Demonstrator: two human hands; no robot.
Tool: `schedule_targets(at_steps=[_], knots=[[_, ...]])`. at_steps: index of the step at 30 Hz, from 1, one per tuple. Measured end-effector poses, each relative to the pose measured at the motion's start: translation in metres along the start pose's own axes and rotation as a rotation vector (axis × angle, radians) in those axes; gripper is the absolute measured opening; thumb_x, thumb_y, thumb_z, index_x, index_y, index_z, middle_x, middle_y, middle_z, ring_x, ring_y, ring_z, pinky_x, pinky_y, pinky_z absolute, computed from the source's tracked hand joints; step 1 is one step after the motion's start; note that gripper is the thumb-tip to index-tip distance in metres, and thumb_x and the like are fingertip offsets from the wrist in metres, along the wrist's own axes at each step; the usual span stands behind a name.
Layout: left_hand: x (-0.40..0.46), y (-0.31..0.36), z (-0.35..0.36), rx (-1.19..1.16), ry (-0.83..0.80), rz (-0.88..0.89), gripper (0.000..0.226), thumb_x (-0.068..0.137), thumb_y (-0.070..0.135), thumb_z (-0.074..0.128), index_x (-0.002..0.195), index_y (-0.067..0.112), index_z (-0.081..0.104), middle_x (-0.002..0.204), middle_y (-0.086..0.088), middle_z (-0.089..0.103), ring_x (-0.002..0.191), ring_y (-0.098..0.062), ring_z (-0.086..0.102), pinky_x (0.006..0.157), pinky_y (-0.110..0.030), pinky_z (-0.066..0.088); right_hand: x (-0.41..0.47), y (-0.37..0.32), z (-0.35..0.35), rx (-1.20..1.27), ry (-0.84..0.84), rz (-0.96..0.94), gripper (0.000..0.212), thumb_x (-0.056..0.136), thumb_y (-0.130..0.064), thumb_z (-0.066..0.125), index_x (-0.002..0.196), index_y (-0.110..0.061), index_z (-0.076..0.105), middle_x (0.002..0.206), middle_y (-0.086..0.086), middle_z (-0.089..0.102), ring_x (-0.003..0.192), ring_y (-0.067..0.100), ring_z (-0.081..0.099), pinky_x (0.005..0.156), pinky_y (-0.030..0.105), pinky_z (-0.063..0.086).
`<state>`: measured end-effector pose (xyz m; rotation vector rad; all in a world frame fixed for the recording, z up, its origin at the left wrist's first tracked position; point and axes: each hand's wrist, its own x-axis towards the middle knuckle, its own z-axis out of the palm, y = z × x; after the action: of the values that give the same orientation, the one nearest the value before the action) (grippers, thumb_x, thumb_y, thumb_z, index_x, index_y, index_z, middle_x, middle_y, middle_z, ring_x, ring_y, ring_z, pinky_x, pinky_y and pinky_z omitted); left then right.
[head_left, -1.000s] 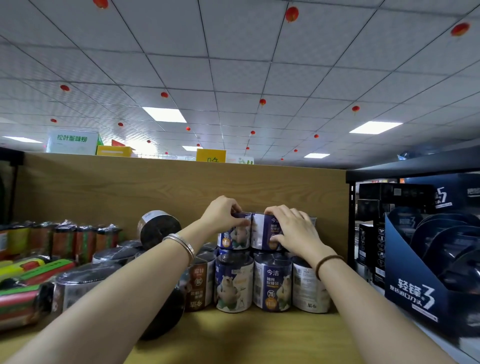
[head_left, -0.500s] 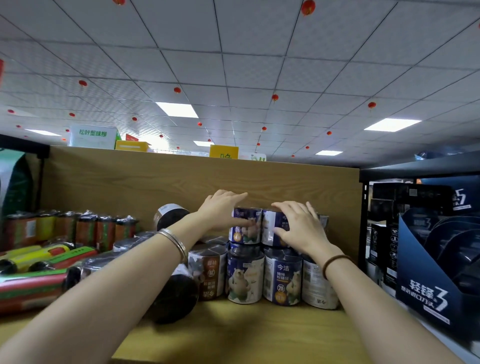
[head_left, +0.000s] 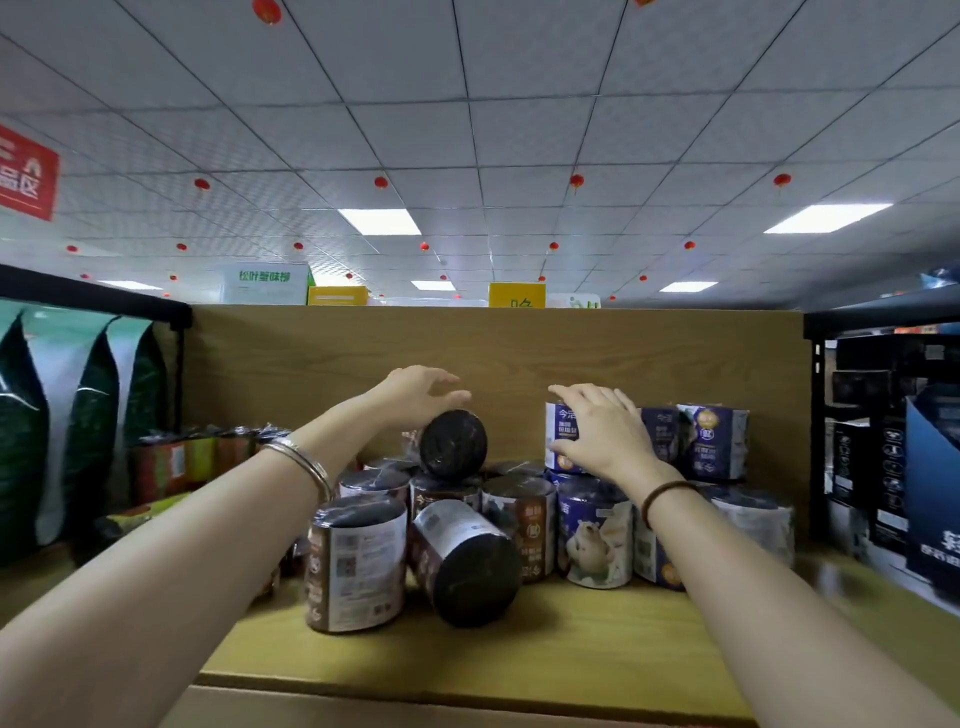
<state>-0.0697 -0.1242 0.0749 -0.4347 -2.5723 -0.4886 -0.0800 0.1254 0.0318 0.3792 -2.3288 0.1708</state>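
Rolls of bin bags with blue and brown labels stand stacked on a wooden shelf (head_left: 519, 654). My left hand (head_left: 418, 395) hovers with relaxed fingers just above a dark roll (head_left: 453, 442) that lies on its side on top of the brown-labelled rolls (head_left: 358, 561). My right hand (head_left: 597, 431) rests with spread fingers on the front of a blue-labelled roll (head_left: 561, 421) in the upper row. Two more blue rolls (head_left: 714, 441) stand to its right. Another dark roll (head_left: 470, 566) lies tipped toward me in the front row.
Green and white pouches (head_left: 62, 415) hang at the left, with red and green rolls (head_left: 176, 462) behind my left arm. Dark boxed goods (head_left: 893, 441) fill the shelf unit at the right. A wooden back panel (head_left: 519, 348) closes the shelf.
My left hand has come off the upper blue roll and moved left over the dark lying roll. My right hand stays on the blue roll. The view has moved closer and leftward.
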Motion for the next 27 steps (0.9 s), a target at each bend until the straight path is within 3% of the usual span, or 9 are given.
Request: schedule_targets(at_steps=[3, 6, 8, 10, 13, 16, 21, 27], knots=[[0.001, -0.01, -0.001, 0.061, -0.076, -0.056, 0.061, 0.093, 0.055, 0.04, 0.142, 0.019, 0.04, 0.149, -0.009, 0.04, 0.137, -0.03, 0.036, 0.113, -0.042, 0.027, -0.001, -0.01, 0.005, -0.06, -0.002, 0.064, 0.073, 0.082, -0.044, 0.063, 0.144, -0.025, 0.029, 0.145, -0.001, 0.041, 0.135, 0.021, 0.033, 0.113, 0.039, 0.021], [0.008, -0.019, 0.0, -0.097, -0.186, -0.173, 0.083, 0.088, 0.063, 0.044, 0.148, 0.01, 0.022, 0.152, -0.012, 0.034, 0.137, -0.031, 0.035, 0.113, -0.044, 0.027, -0.003, -0.012, 0.009, -0.076, 0.029, 0.08, 0.065, 0.083, -0.03, 0.064, 0.141, -0.023, 0.034, 0.144, -0.001, 0.042, 0.135, 0.019, 0.033, 0.113, 0.036, 0.021], [0.01, -0.021, -0.001, -0.195, -0.26, -0.216, 0.092, 0.078, 0.072, 0.049, 0.14, 0.005, 0.038, 0.14, -0.013, 0.051, 0.124, -0.032, 0.049, 0.107, -0.045, 0.036, -0.003, -0.012, 0.009, -0.067, 0.039, 0.093, 0.065, 0.082, -0.02, 0.065, 0.14, -0.023, 0.035, 0.143, -0.002, 0.043, 0.134, 0.018, 0.034, 0.112, 0.034, 0.022], [0.012, -0.022, 0.0, -0.256, -0.257, -0.222, 0.083, 0.071, 0.074, 0.055, 0.119, 0.006, 0.061, 0.122, -0.012, 0.062, 0.106, -0.03, 0.059, 0.095, -0.045, 0.049, -0.003, -0.012, 0.009, -0.057, 0.034, 0.101, 0.068, 0.079, -0.017, 0.068, 0.139, -0.022, 0.036, 0.142, -0.002, 0.043, 0.133, 0.018, 0.034, 0.109, 0.033, 0.026], [0.016, -0.021, 0.001, -0.411, -0.168, -0.256, 0.079, 0.06, 0.065, 0.073, 0.109, 0.003, 0.064, 0.111, -0.013, 0.064, 0.096, -0.029, 0.064, 0.075, -0.042, 0.059, -0.001, -0.013, 0.009, -0.04, 0.029, 0.105, 0.068, 0.078, -0.017, 0.07, 0.138, -0.023, 0.037, 0.141, -0.002, 0.044, 0.131, 0.019, 0.035, 0.107, 0.033, 0.029], [0.016, -0.014, -0.002, -0.546, -0.125, -0.229, 0.057, 0.066, 0.04, 0.082, 0.107, 0.004, 0.065, 0.102, -0.013, 0.064, 0.089, -0.029, 0.066, 0.058, -0.036, 0.058, 0.001, -0.01, 0.01, -0.016, 0.02, 0.113, 0.068, 0.077, -0.018, 0.072, 0.136, -0.024, 0.038, 0.14, -0.003, 0.045, 0.131, 0.019, 0.035, 0.105, 0.035, 0.031], [0.023, -0.003, -0.003, -0.597, 0.004, -0.158, 0.04, 0.072, 0.017, 0.08, 0.106, 0.012, 0.061, 0.1, -0.009, 0.063, 0.086, -0.024, 0.066, 0.064, -0.039, 0.06, 0.002, -0.006, 0.01, -0.001, -0.001, 0.105, 0.067, 0.078, -0.018, 0.072, 0.136, -0.023, 0.039, 0.14, -0.002, 0.045, 0.132, 0.019, 0.035, 0.105, 0.036, 0.032], [0.039, 0.019, 0.018, -0.337, 0.091, 0.159, 0.031, 0.074, 0.014, 0.078, 0.1, 0.013, 0.061, 0.103, -0.003, 0.065, 0.09, -0.016, 0.062, 0.072, -0.028, 0.055, 0.001, -0.004, 0.012, 0.018, 0.022, 0.094, 0.064, 0.08, -0.018, 0.071, 0.135, -0.023, 0.04, 0.136, -0.001, 0.046, 0.129, 0.019, 0.038, 0.104, 0.036, 0.036]])
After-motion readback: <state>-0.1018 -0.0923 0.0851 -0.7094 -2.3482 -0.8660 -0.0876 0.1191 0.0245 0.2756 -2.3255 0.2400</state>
